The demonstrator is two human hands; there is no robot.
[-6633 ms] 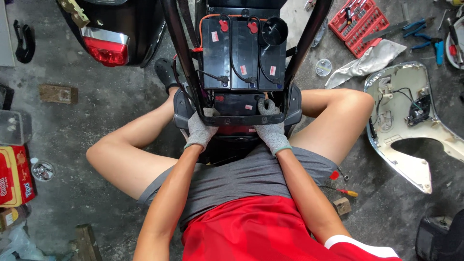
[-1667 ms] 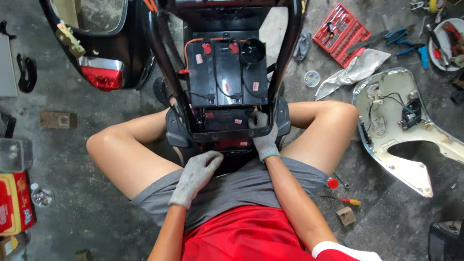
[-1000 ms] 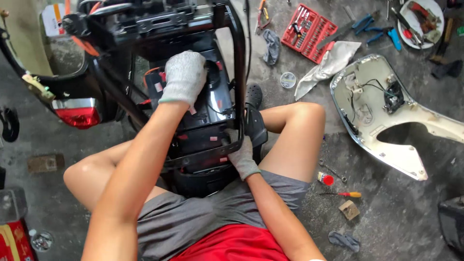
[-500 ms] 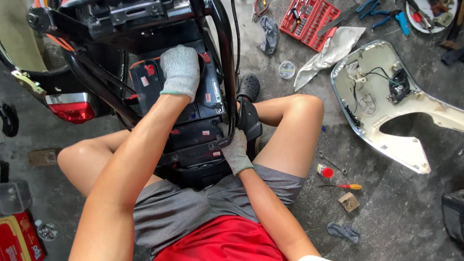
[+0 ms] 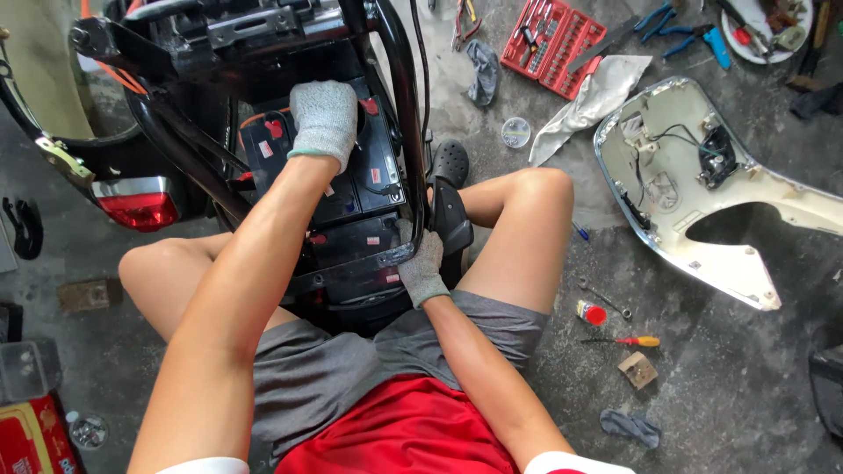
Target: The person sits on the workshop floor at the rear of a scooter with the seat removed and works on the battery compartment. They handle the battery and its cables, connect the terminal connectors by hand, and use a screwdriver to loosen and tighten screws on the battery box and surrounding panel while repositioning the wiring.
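I sit on the concrete floor with a stripped scooter's black tube frame (image 5: 399,96) between my knees. Black batteries (image 5: 373,175) with red terminal caps sit in its tray. My left hand (image 5: 325,118), in a grey knit glove, reaches forward and rests on top of the batteries, fingers curled down over them. My right hand (image 5: 421,263), also gloved, grips the near right corner of the black battery tray (image 5: 351,272), beside the frame tube.
A red tail light (image 5: 136,206) sticks out at left. A white body panel (image 5: 702,202) lies at right. A red socket set (image 5: 553,44), pliers (image 5: 694,31), a rag (image 5: 584,101), a screwdriver (image 5: 628,341) and a small red cap (image 5: 593,313) lie scattered on the floor.
My left hand left the tray's near edge, dropped to my lap, then reached up onto the batteries. The right hand stayed on the tray's corner. My view has shifted right.
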